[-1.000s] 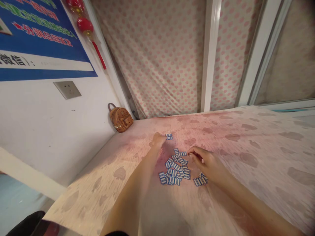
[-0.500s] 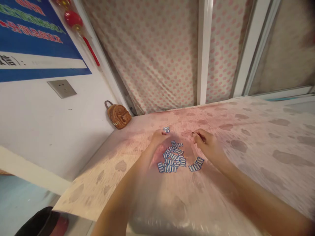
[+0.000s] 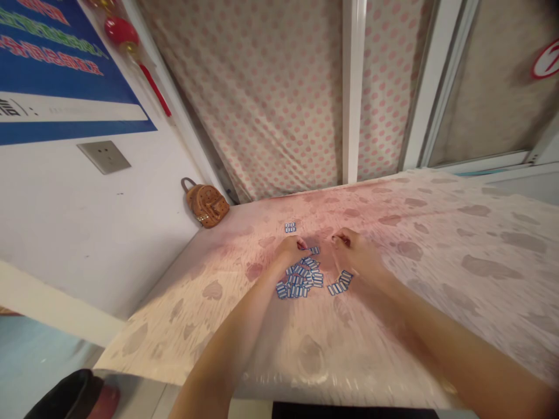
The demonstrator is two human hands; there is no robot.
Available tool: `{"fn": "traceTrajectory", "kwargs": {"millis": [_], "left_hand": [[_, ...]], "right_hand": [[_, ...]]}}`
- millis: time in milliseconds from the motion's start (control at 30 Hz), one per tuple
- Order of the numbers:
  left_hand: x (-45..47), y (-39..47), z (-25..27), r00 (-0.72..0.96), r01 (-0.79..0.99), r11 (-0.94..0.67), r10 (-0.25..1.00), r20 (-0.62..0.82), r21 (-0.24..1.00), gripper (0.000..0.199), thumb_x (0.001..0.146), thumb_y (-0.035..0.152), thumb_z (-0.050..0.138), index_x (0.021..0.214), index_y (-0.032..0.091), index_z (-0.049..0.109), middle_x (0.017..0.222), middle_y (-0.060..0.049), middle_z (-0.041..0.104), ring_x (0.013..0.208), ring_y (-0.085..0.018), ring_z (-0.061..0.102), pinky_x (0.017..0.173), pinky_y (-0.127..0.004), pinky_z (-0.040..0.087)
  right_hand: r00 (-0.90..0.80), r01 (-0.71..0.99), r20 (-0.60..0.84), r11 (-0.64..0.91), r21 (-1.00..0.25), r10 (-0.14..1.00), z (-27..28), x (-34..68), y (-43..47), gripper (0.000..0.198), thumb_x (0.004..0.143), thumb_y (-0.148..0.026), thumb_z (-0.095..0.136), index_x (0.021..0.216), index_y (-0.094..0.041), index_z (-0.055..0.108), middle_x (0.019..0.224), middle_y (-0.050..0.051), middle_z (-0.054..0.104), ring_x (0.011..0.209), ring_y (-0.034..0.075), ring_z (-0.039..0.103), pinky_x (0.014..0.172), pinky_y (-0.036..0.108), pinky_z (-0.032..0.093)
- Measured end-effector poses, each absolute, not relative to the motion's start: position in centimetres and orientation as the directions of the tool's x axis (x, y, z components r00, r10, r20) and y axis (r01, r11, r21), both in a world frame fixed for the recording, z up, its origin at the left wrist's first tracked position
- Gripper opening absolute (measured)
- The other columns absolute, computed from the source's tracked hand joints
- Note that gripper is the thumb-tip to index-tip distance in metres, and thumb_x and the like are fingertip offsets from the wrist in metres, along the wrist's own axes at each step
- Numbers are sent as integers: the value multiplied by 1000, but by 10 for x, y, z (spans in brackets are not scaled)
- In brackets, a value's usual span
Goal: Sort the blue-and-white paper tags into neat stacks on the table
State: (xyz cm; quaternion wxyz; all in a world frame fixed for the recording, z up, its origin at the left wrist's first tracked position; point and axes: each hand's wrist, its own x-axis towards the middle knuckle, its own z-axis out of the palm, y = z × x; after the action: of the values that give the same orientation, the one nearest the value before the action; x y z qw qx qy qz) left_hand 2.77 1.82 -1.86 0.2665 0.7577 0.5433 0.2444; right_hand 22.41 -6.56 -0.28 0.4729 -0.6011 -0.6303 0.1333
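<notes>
My L hand (image 3: 291, 248) & R hand (image 3: 357, 252) were curled, couldn't tell if gripping; blue-edged pieces (image 3: 302, 279) looked light, stiff, prob. best pinched by edges

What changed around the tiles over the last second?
The left hand came back from the far tiles to the far edge of the main pile; the right hand moved forward and rightward, away from it. Grip changes are unclear. The far tiles and bag stayed put.

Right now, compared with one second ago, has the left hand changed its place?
Yes: in the view, the left hand has moved right, farther from the small brown backpack.
</notes>
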Motion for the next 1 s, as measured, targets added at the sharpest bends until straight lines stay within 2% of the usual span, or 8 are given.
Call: {"fn": "traceTrajectory", "kwargs": {"millis": [100, 200, 367, 533, 633, 767, 867, 1000], "left_hand": [[32, 10, -16, 262, 542, -240, 959, 110, 805, 10, 72, 18, 75, 77, 14, 67, 72, -2, 67, 68, -13, 61, 63, -22, 44], [37, -5, -7, 290, 252, -184, 951, 107, 950, 15, 77, 22, 72, 87, 13, 67, 81, -4, 70, 72, -13, 63, 65, -22, 48], [45, -33, 5, 340, 96, -61, 940, 25, 993, 22, 76, 30, 75, 86, 14, 63, 79, -3, 68, 68, -12, 61, 63, -22, 48], [33, -33, 9, 401, 163, -80, 916, 8, 983, 27, 71, 29, 80, 86, 13, 64, 82, -5, 68, 72, -13, 63, 61, -21, 47], [17, -27, 8, 408, 238, -111, 913, 4, 965, 19, 71, 24, 78, 76, 12, 63, 72, -4, 65, 67, -13, 62, 61, -22, 46], [6, -26, 2, 539, 417, -212, 840, -53, 884, 11, 70, 19, 75, 75, 13, 68, 67, -2, 64, 64, -12, 59, 60, -21, 44], [7, -28, -5, 538, 561, -315, 842, -48, 766, 11, 65, 18, 77, 74, 15, 70, 68, -1, 65, 65, -13, 58, 58, -21, 41], [11, -28, -7, 550, 623, -380, 834, -38, 683, 5, 67, 17, 73, 71, 16, 70, 70, -1, 67, 68, -14, 59, 59, -21, 40]], "right_hand": [[148, 601, 401, 240, -762, 904, -12, 223, -59, 19, 84, -32, 50, 82, -21, 65, 74, 3, 68, 68, 18, 61, 63, 28, 42], [73, 426, 367, 303, -852, 927, -22, 221, -51, 17, 81, -35, 54, 81, -21, 64, 73, 1, 66, 67, 17, 60, 63, 28, 44], [-5, 181, 322, 317, -931, 947, -20, 217, -48, 24, 75, -43, 63, 70, -20, 58, 66, -1, 61, 63, 15, 55, 62, 28, 44], [131, 54, 235, 230, -972, 963, -10, 223, -52, 29, 71, -46, 69, 70, -21, 55, 68, 0, 61, 68, 17, 62, 68, 31, 51], [236, -30, 172, 184, -982, 956, -6, 228, -52, 32, 68, -45, 74, 73, -21, 53, 70, 1, 63, 68, 17, 65, 69, 32, 54], [286, 16, 219, 224, -975, 933, -2, 231, -56, 26, 70, -40, 73, 76, -21, 55, 70, 1, 63, 66, 15, 61, 68, 30, 53], [284, 47, 231, 228, -973, 930, 0, 231, -58, 22, 71, -38, 70, 76, -21, 57, 71, 1, 63, 66, 15, 60, 68, 30, 52], [265, 106, 233, 212, -971, 935, -4, 233, -55, 15, 73, -33, 65, 76, -20, 57, 71, 1, 64, 66, 15, 60, 68, 30, 50]]}}
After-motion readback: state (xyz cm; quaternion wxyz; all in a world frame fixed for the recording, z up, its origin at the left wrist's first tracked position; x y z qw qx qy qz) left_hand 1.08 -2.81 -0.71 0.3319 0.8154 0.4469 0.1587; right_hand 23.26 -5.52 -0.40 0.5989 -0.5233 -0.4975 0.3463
